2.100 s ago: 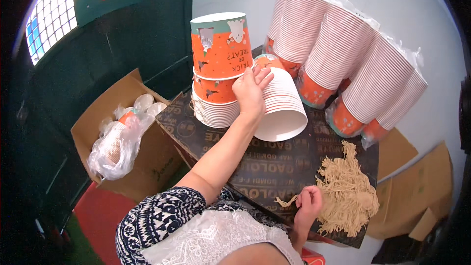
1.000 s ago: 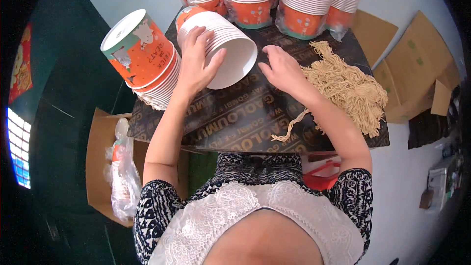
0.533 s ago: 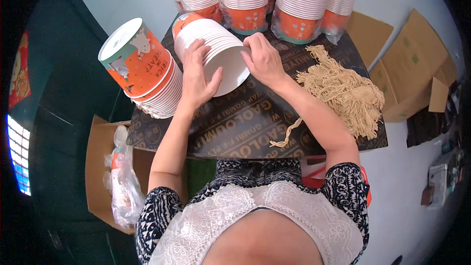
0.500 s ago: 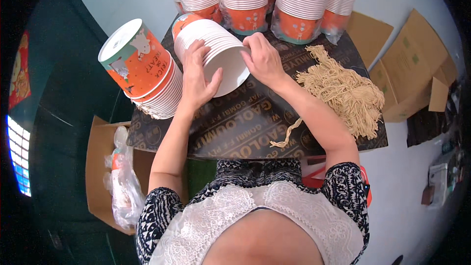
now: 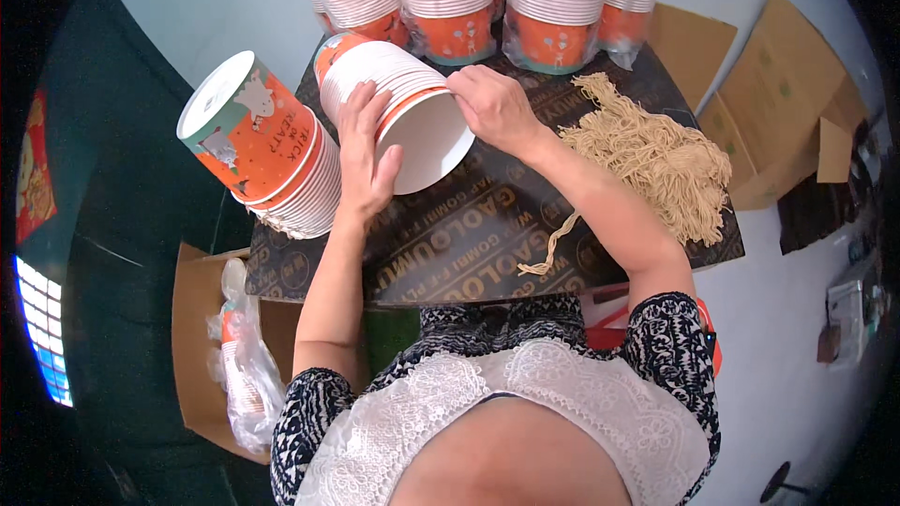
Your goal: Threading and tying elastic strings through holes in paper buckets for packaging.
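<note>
A nested stack of paper buckets (image 5: 375,75) lies tilted on its side on the dark table, its open white mouth turned toward me. My right hand (image 5: 497,111) pinches the rim of the front paper bucket (image 5: 433,145) at its upper right. An orange band of that bucket shows behind its rim, where it sits slightly out of the stack. My left hand (image 5: 364,155) rests along the stack's left side, fingers stretched against the rims and thumb apart. To the left, another stack stands upside down, topped by an orange and green bucket (image 5: 258,131).
Tan cords (image 5: 647,164) lie heaped on the right of the table (image 5: 441,253), with one strand (image 5: 548,248) trailing forward. Tall plastic-wrapped bucket stacks (image 5: 553,0) line the back. Cardboard boxes stand at right (image 5: 778,103) and lower left (image 5: 195,347), the latter holding plastic-wrapped buckets (image 5: 246,375).
The front bucket has come slightly out of the stack, baring an orange band behind its rim. My right hand has shifted slightly left along with it. The view has moved a little.
</note>
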Demonstrator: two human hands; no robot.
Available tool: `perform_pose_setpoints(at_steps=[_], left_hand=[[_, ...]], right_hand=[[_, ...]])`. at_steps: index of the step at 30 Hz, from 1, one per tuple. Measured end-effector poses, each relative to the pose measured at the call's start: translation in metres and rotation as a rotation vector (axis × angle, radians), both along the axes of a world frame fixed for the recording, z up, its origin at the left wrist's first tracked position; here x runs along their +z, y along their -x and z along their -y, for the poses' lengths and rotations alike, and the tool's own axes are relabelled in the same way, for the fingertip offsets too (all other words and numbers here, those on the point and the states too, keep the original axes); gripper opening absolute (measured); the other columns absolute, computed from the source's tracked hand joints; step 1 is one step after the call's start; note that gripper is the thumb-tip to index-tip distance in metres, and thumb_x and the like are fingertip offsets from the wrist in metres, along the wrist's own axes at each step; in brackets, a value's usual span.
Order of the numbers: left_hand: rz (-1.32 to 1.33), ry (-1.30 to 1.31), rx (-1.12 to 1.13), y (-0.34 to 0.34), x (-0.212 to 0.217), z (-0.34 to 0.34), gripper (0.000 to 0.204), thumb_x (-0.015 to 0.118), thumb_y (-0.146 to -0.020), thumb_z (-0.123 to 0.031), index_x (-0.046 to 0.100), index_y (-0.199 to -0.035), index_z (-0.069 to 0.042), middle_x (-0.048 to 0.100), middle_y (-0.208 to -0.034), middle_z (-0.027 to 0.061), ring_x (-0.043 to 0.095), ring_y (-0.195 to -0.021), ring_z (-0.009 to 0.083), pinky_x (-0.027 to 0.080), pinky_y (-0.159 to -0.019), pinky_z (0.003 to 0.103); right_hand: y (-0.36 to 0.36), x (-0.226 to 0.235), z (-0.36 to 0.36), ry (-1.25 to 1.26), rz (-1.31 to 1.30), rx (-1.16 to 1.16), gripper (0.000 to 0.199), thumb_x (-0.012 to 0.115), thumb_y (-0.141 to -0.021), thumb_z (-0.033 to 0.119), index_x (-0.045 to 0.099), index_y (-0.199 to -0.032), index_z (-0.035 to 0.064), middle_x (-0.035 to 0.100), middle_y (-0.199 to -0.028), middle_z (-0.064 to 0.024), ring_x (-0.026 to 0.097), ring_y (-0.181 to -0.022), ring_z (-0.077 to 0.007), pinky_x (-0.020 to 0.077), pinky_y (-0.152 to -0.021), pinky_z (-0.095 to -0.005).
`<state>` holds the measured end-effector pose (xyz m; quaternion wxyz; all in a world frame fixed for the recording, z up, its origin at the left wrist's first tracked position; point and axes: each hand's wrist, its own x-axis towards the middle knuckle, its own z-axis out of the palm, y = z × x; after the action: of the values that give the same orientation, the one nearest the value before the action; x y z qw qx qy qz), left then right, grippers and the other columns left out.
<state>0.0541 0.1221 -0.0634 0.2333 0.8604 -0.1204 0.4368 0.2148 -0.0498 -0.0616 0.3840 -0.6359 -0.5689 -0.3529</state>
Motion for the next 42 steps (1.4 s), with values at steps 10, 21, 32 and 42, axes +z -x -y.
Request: perform_pose_setpoints(at_steps=[10,21,32,42], left_hand=[[0.018,0.090,-0.045,-0.001,-0.011,-0.005,0.077,0.027,-0.097,-0.063,0.054,-0.136,-0.002,0.045,-0.146,0.0241,0.036,-0.139,0.0417,0.023,-0.116,0.051],[0.017,-0.221,-0.203,0.009,0.009,0.067,0.067,0.070,-0.072,-0.019,0.052,-0.132,0.002,0.048,-0.138,0.0263,0.044,-0.131,0.0474,0.034,-0.111,0.055],[0.022,-0.196,-0.065,0.019,-0.008,0.085,0.069,0.069,-0.074,-0.012,0.046,-0.137,0.004,0.045,-0.140,0.0272,0.043,-0.131,0.0476,0.033,-0.111,0.055],[0.028,-0.047,-0.023,0.034,-0.016,0.096,0.057,0.059,-0.083,-0.014,0.046,-0.136,0.004,0.038,-0.146,0.0279,0.042,-0.132,0.0437,0.034,-0.110,0.050]], right_hand=[[0.007,-0.004,0.050,0.047,-0.093,0.154,0.024,0.061,-0.083,-0.006,0.059,-0.106,0.0008,0.068,-0.099,-0.0133,0.064,-0.083,-0.0311,0.0528,-0.072,-0.0384],[0.012,-0.002,0.098,0.085,-0.192,0.084,0.023,0.068,-0.082,0.005,0.058,-0.103,0.0028,0.063,-0.088,-0.0131,0.063,-0.078,-0.0313,0.0516,-0.069,-0.0398],[0.026,-0.007,0.184,0.481,-0.302,-0.079,0.006,0.064,-0.084,0.006,0.061,-0.085,0.0007,0.060,-0.082,-0.0122,0.058,-0.084,-0.0322,0.0470,-0.081,-0.0398],[0.041,-0.026,0.195,0.554,-0.316,-0.121,0.009,0.067,-0.081,0.006,0.062,-0.086,0.0014,0.057,-0.083,-0.0114,0.055,-0.091,-0.0307,0.0470,-0.081,-0.0400]])
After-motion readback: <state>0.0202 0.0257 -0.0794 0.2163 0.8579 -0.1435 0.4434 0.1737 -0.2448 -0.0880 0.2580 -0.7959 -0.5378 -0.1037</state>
